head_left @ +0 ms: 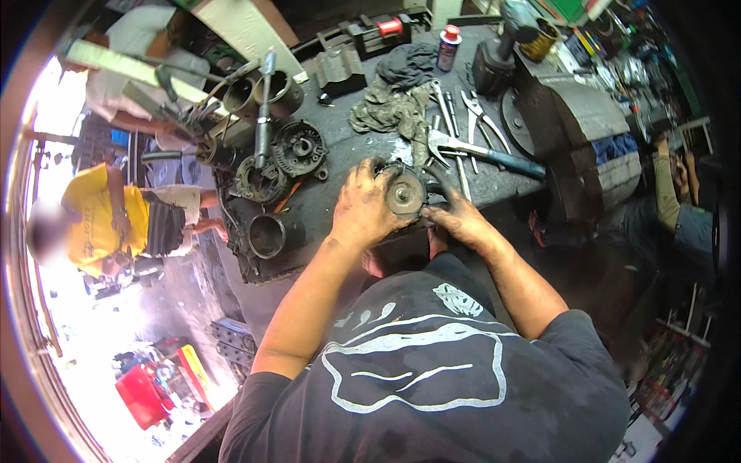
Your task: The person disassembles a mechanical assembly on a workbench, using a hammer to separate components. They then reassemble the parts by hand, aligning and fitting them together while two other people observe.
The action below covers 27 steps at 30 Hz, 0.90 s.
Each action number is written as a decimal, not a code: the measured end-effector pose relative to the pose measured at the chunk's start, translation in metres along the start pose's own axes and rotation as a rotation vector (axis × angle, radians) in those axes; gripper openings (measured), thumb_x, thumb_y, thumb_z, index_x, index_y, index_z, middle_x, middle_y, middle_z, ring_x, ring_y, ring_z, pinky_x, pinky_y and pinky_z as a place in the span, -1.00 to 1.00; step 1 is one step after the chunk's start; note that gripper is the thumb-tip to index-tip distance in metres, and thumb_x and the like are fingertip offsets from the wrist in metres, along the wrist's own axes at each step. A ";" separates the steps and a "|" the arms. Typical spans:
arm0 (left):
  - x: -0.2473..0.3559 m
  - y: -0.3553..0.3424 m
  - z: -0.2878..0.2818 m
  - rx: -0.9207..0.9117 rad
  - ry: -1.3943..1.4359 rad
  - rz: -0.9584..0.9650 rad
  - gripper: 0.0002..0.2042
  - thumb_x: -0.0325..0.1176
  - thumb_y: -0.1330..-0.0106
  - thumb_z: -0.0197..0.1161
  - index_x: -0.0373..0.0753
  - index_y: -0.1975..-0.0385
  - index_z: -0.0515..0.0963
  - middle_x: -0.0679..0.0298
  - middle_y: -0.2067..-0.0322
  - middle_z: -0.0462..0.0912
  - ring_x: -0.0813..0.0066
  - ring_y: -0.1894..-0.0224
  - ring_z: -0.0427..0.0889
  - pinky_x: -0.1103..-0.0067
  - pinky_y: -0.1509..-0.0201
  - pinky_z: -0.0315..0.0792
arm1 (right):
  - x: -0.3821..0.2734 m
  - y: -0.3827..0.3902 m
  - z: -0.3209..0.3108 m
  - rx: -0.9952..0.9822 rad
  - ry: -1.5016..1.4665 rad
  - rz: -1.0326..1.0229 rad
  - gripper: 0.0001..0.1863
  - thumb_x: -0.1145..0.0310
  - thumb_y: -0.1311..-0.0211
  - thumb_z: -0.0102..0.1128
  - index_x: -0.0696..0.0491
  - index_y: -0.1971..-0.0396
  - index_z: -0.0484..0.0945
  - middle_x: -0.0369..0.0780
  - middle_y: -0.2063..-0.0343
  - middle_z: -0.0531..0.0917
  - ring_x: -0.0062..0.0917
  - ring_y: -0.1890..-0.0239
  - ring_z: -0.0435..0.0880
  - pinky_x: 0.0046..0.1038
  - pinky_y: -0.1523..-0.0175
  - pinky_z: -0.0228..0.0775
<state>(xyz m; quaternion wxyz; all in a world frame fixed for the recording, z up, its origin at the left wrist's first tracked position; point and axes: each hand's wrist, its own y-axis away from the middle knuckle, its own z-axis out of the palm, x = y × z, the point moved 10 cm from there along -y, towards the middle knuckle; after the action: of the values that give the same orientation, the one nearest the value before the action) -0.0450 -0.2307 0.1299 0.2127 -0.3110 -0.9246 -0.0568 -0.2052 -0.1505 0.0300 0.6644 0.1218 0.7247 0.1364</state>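
My left hand (360, 204) is closed round the left side of a round, greasy metal part with a flat disc and centre hub (404, 194) at the bench's front edge. My right hand (455, 216) grips its lower right side with thumb and fingers, some hidden. Just beyond lie a blue-handled hammer-like tool (502, 163), wrenches (438, 99), pliers (485, 116) and grimy rags (382, 112). To the left are two alternator-like housings (301, 147), a metal cylinder (267, 234) and an upright tool (263, 116).
The bench (347, 147) also holds a red-capped can (448, 50), a steel block (336, 69) and a dark power tool (490, 65). A person in yellow (108, 220) and one in white (139, 38) are at the left, another person (691, 231) at the right.
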 end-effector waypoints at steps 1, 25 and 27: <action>0.009 -0.003 0.006 -0.032 -0.024 0.003 -0.20 -0.05 0.03 0.71 -0.11 -0.30 0.61 0.00 -0.31 0.52 -0.07 -0.35 0.53 0.14 -0.41 0.50 | 0.003 0.001 0.003 -0.030 0.100 0.016 0.04 0.17 -0.29 0.58 0.15 -0.64 0.16 0.07 -0.29 0.62 -0.38 -0.26 0.70 -0.33 -0.33 0.56; -0.032 0.050 0.064 0.194 0.249 0.139 -0.17 -0.33 -0.06 0.70 -0.28 -0.39 0.46 -0.08 -0.34 0.55 -0.30 -0.42 0.41 0.04 -0.54 0.37 | 0.055 -0.013 0.045 0.227 0.217 -0.148 -0.15 0.23 -0.20 0.61 0.12 -0.46 0.43 0.10 -0.38 0.50 0.00 -0.45 0.49 -0.12 -0.51 0.40; -0.036 0.051 0.066 0.195 0.256 0.136 -0.16 -0.33 -0.06 0.70 -0.28 -0.40 0.45 -0.09 -0.34 0.55 -0.30 -0.43 0.40 0.05 -0.54 0.37 | 0.037 0.002 0.039 0.424 0.426 -0.301 -0.23 0.31 -0.19 0.59 0.13 -0.39 0.48 0.08 -0.31 0.56 -0.01 -0.39 0.54 -0.12 -0.45 0.47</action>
<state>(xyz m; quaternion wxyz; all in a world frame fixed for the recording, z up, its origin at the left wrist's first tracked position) -0.0120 -0.1941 0.0537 0.3610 -0.3409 -0.8680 0.0084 -0.1694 -0.1342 -0.0064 0.4705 0.1174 0.8694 -0.0946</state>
